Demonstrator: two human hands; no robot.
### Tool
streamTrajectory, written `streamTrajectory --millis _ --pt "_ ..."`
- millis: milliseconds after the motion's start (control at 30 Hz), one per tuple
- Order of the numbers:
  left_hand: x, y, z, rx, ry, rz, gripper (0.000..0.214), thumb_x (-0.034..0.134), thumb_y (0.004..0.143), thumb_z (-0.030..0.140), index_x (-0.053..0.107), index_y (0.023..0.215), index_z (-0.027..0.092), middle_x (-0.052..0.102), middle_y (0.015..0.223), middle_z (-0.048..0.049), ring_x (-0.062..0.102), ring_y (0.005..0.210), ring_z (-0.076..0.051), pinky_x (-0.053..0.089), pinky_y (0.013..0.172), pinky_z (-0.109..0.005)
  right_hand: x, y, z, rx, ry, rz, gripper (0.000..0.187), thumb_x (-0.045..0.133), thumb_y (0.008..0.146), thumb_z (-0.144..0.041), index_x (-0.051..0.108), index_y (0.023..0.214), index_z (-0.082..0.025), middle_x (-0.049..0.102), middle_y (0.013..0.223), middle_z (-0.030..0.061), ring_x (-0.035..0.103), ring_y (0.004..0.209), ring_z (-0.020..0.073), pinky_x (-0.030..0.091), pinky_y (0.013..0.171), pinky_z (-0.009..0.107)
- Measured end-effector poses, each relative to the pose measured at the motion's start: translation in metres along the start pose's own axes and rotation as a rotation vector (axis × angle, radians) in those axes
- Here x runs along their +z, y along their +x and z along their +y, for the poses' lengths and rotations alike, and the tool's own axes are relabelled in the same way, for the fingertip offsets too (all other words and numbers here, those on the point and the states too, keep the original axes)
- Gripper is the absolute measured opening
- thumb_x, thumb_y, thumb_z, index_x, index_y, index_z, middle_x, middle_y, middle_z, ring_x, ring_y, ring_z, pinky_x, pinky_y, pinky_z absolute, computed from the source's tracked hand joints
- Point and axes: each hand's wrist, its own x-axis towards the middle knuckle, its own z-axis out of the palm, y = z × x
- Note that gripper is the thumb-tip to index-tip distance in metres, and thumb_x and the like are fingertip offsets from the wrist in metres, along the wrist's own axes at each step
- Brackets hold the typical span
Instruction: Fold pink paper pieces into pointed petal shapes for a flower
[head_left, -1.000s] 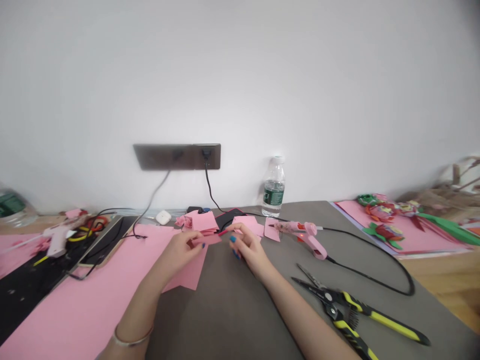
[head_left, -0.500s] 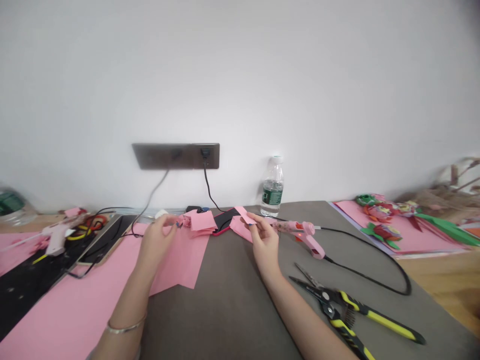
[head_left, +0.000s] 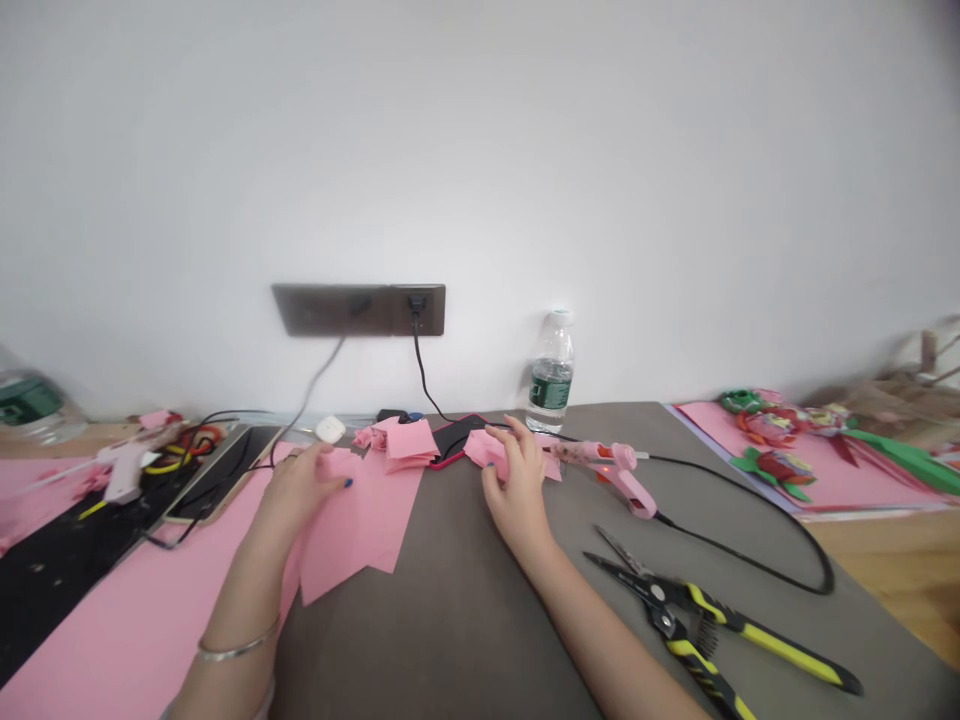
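My left hand (head_left: 300, 492), with a bangle at the wrist, rests over the pink paper sheets (head_left: 367, 530), fingers apart and holding nothing I can see. Just beyond it lie a stack of small pink paper squares (head_left: 411, 443) and a crumpled pink paper piece (head_left: 370, 436). Over some loose pink paper pieces (head_left: 480, 450) is my right hand (head_left: 517, 490), its fingers spread; whether the fingertips touch the paper is hard to see. Right beside it, a pink glue gun (head_left: 619, 470) with a small red light lies on the grey mat (head_left: 450, 620).
Yellow-and-black pruning shears (head_left: 667, 610) lie blades apart at right front. A water bottle (head_left: 551, 375) stands by the wall. Paper flowers (head_left: 776, 465) lie far right. On the left are a phone (head_left: 225, 475), another glue gun (head_left: 124, 470) and cables.
My right hand has let go of a small pink paper piece at the loose pieces. My left hand has moved down and away from the crumpled pink piece, its fingers opening.
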Motion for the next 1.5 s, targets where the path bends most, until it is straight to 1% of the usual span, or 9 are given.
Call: streamTrajectory --millis 200,367,533,667,767,933,1200,1333,1500 --pt "-0.004 0.0 0.003 -0.029 -0.202 -0.108 0.026 0.077 0.058 0.036 0.063 0.072 0.019 0.064 0.068 -0.0007 0.061 0.068 -0.022 0.042 0.061 -0.028 -0.005 0.002 -0.005 -0.006 0.057 0.027 0.037 0.044 0.085 -0.01 0.058 0.117 -0.022 0.06 0.128 0.0137 0.052 0.124 0.0325 0.035 0.101 0.056" --pt "-0.026 -0.01 0.023 0.041 -0.415 -0.287 0.039 0.074 0.061 0.048 0.047 0.057 0.02 0.047 0.057 0.0048 0.045 0.056 -0.014 0.035 0.055 -0.024 -0.012 0.003 -0.013 -0.143 0.259 0.037 0.032 0.043 0.089 -0.008 0.057 0.113 -0.022 0.064 0.115 0.0111 0.057 0.115 0.0275 0.04 0.098 0.048" --pt "-0.048 -0.023 0.041 0.131 -0.723 -0.444 0.042 0.075 0.072 0.052 0.05 0.067 0.019 0.045 0.065 0.0057 0.042 0.059 -0.011 0.037 0.057 -0.021 -0.014 0.0 -0.022 -0.184 0.52 -0.278 0.026 0.047 0.095 -0.021 0.057 0.12 -0.021 0.067 0.111 0.0103 0.062 0.101 0.0231 0.048 0.089 0.037" --pt "-0.035 -0.029 0.057 0.139 -1.009 -0.36 0.039 0.078 0.075 0.05 0.054 0.073 0.019 0.049 0.068 0.0046 0.045 0.06 -0.011 0.038 0.054 -0.019 -0.011 -0.002 -0.025 -0.077 0.602 -0.505 0.024 0.06 0.09 -0.029 0.063 0.112 -0.021 0.071 0.093 0.0058 0.064 0.082 0.0211 0.049 0.074 0.031" --pt "-0.021 -0.032 0.068 0.132 -1.033 -0.36 0.035 0.077 0.078 0.049 0.061 0.086 0.019 0.061 0.08 0.0008 0.057 0.07 -0.014 0.046 0.06 -0.021 -0.008 -0.001 -0.023 0.055 0.571 -0.466 0.013 0.059 0.09 -0.029 0.067 0.089 -0.019 0.067 0.078 0.0036 0.057 0.066 0.0174 0.041 0.057 0.026" --pt "-0.012 -0.035 0.071 0.046 -0.888 -0.572 0.048 0.079 0.076 0.047 0.063 0.11 0.017 0.077 0.09 -0.0102 0.072 0.078 -0.024 0.057 0.068 -0.032 -0.004 0.003 -0.014 0.163 0.619 -0.337 0.023 0.051 0.095 -0.037 0.063 0.09 -0.018 0.06 0.074 0.0025 0.05 0.06 0.0152 0.037 0.052 0.025" --pt "-0.003 -0.034 0.079 0.065 -0.964 -0.475 0.042 0.07 0.078 0.057 0.065 0.077 0.015 0.069 0.063 -0.0052 0.066 0.057 -0.019 0.051 0.053 -0.028 -0.006 0.008 -0.011 0.146 0.634 -0.282 0.024 0.049 0.096 -0.039 0.058 0.084 -0.02 0.06 0.072 0.0015 0.054 0.058 0.0156 0.043 0.051 0.025" --pt "-0.005 -0.035 0.08 0.059 -0.979 -0.463 0.033 0.08 0.072 0.046 0.066 0.074 0.016 0.063 0.055 0.0002 0.061 0.05 -0.017 0.051 0.052 -0.028 -0.007 0.006 -0.014 0.068 0.555 -0.262 0.017 0.058 0.091 -0.033 0.067 0.098 -0.02 0.073 0.094 0.0071 0.067 0.085 0.023 0.054 0.073 0.032" --pt "0.003 -0.042 0.087 0.021 -1.069 -0.553 0.04 0.079 0.073 0.054 0.07 0.075 0.015 0.072 0.069 -0.0064 0.069 0.071 -0.025 0.058 0.069 -0.035 -0.005 0.0 -0.01 -0.001 0.422 -0.178 0.018 0.064 0.087 -0.022 0.073 0.102 -0.023 0.078 0.1 0.0091 0.071 0.09 0.0272 0.055 0.082 0.04"
